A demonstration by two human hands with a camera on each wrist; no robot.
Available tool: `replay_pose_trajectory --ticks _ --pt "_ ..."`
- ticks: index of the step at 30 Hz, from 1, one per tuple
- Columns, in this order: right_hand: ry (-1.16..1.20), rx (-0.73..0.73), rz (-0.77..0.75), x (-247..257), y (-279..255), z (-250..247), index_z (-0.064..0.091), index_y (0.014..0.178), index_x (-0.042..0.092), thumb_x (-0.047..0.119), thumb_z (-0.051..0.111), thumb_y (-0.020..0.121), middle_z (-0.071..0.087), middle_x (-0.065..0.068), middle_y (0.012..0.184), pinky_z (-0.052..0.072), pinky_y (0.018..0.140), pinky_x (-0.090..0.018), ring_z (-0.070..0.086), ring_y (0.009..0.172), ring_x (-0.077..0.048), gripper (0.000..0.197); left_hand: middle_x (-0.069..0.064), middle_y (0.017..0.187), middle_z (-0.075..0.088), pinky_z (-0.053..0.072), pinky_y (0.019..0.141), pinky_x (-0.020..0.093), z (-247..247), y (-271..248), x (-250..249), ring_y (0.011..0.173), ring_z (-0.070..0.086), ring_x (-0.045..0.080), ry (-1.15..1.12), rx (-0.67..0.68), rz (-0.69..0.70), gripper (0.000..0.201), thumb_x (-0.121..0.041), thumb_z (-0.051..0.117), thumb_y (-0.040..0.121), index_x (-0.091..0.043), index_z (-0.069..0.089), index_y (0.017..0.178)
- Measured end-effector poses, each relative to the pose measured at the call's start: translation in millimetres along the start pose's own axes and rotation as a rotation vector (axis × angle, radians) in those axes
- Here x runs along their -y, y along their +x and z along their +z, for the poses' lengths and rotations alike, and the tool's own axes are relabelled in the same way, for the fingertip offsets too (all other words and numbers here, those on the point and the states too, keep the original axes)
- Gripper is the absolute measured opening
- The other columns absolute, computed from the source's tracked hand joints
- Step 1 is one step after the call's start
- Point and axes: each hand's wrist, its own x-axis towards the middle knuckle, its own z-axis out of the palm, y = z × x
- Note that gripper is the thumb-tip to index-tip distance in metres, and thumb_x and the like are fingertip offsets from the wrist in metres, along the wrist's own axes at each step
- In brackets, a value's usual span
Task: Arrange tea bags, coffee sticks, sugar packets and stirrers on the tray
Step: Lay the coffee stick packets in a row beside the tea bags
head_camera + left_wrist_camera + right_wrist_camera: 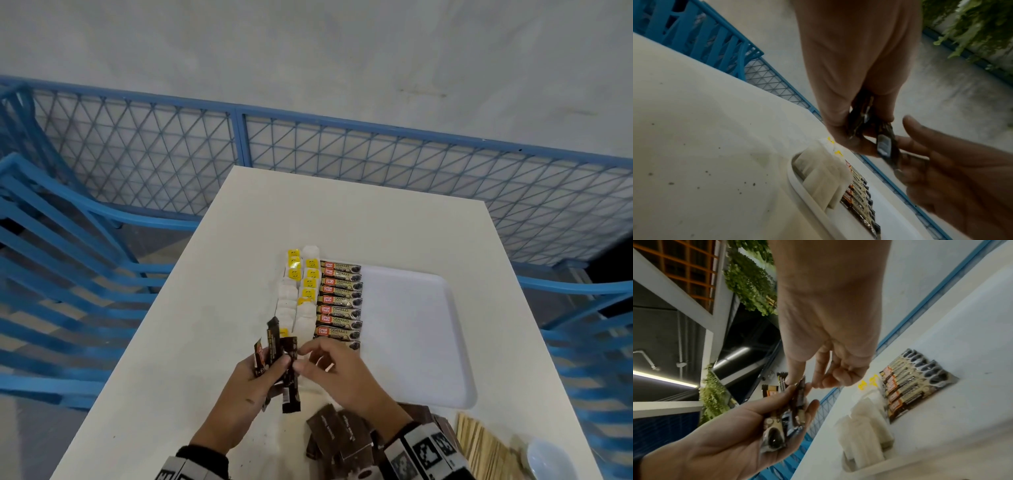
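White table (342,219), smooth matte top, rectangular, dotted with dark specks at near left. Blue metal fence (239,137) with diamond mesh beyond far edge; blue slatted chairs (51,257) at left and right; pale concrete floor past fence. Hanging green plants and a lit ceiling strip in right wrist view.

White plastic tray (418,335), rounded corners, raised rim, on right half of table. Along tray's left edge: two columns of soft white tea bags (298,294) with yellow tags; just right of them, a column of glossy coffee sticks (340,301), flat, overlapping, red-and-black print. Right part of tray bare.

Near edge of table: loose heap of dark brown packets (339,435); bundle of pale wooden stirrers (479,445) beside it at near right corner; rim of a white bowl (548,459) at corner.

Left hand (250,387) curled round a fan of dark sticks (277,356), held above table. Right hand (339,370), thumb and forefinger pinching one stick of that fan, other fingers loosely bent.
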Motion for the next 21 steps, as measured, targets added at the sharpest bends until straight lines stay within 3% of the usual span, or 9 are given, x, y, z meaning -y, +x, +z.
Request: replay_pose_trajectory --ticks 1,2,4,6,8,10,13,17,21 --pt "0.011 0.005 -0.004 1 0 1 0.058 0.090 0.035 0.033 0.069 0.081 0.055 0.011 0.073 0.041 0.062 -0.012 0.050 0.064 0.002 0.015 0.005 0.080 0.071 0.044 0.049 0.044 1 -1 -1 0.066 0.068 0.011 0.004 0.002 0.013 0.019 -0.018 0.058 0.090 -0.009 0.065 0.105" --pt "0.021 0.009 0.006 2 -1 1 0.057 0.090 0.036 0.031 0.072 0.080 0.053 0.011 0.070 0.040 0.061 -0.012 0.048 0.061 0.002 0.018 0.005 0.079 0.071 0.042 0.052 0.046 2 -2 -3 0.067 0.068 0.013 -0.005 0.008 0.023 0.028 -0.027 0.065 0.084 -0.009 0.066 0.105" --pt "0.043 0.015 0.037 4 -1 1 0.057 0.090 0.036 0.026 0.073 0.079 0.050 0.010 0.066 0.038 0.059 -0.013 0.045 0.057 0.002 0.021 0.008 0.083 0.073 0.043 0.045 0.035 0 -2 -3 0.073 0.070 0.018 -0.033 0.002 0.043 0.048 -0.041 0.075 0.069 -0.008 0.068 0.103" --pt "0.078 0.042 0.077 5 -2 1 0.059 0.087 0.032 0.023 0.071 0.080 0.050 0.008 0.063 0.039 0.056 -0.017 0.046 0.053 0.000 0.017 0.009 0.083 0.074 0.046 0.049 0.018 -2 -1 -2 0.076 0.069 0.021 -0.035 -0.010 0.051 0.040 -0.031 0.073 0.072 -0.006 0.069 0.103" --pt "0.122 0.098 0.111 7 -4 1 0.060 0.086 0.026 0.022 0.068 0.084 0.055 0.005 0.059 0.040 0.052 -0.020 0.050 0.050 -0.007 0.009 0.003 0.072 0.071 0.040 0.046 0.011 -2 -2 -2 0.062 0.062 0.011 -0.012 -0.004 0.057 0.024 -0.013 0.065 0.082 -0.005 0.068 0.104" --pt "0.215 0.145 0.128 10 -6 2 0.059 0.091 0.015 0.015 0.061 0.088 0.061 0.000 0.061 0.041 0.048 -0.020 0.056 0.050 -0.013 0.004 0.001 0.070 0.071 0.042 0.050 0.014 0 -3 -1 0.057 0.063 0.007 -0.001 0.002 0.063 0.021 -0.009 0.061 0.085 -0.007 0.068 0.105" --pt "0.420 0.142 0.156 12 -8 -2 0.051 0.105 -0.001 0.004 0.055 0.091 0.067 -0.007 0.067 0.045 0.050 -0.021 0.065 0.057 -0.019 0.015 0.005 0.080 0.074 0.049 0.073 0.028 -1 1 1 0.080 0.070 0.019 -0.019 -0.070 0.053 0.018 -0.014 0.056 0.089 -0.006 0.067 0.102" --pt "0.620 0.132 0.148 14 -12 -10 0.052 0.094 0.005 -0.001 0.055 0.086 0.071 -0.013 0.076 0.051 0.061 -0.026 0.068 0.073 -0.024 0.011 0.008 0.096 0.069 0.049 0.064 0.018 -4 6 4 0.096 0.065 0.027 0.029 -0.162 0.046 0.018 -0.019 0.047 0.096 -0.006 0.060 0.097" --pt "0.705 0.247 0.105 13 -16 -19 0.052 0.096 0.009 0.022 0.067 0.071 0.070 -0.010 0.079 0.051 0.066 -0.029 0.063 0.075 -0.022 0.032 0.006 0.099 0.071 0.052 0.078 0.030 -2 4 3 0.090 0.070 0.025 0.015 -0.116 -0.044 0.025 -0.030 0.050 0.093 -0.006 0.052 0.098"
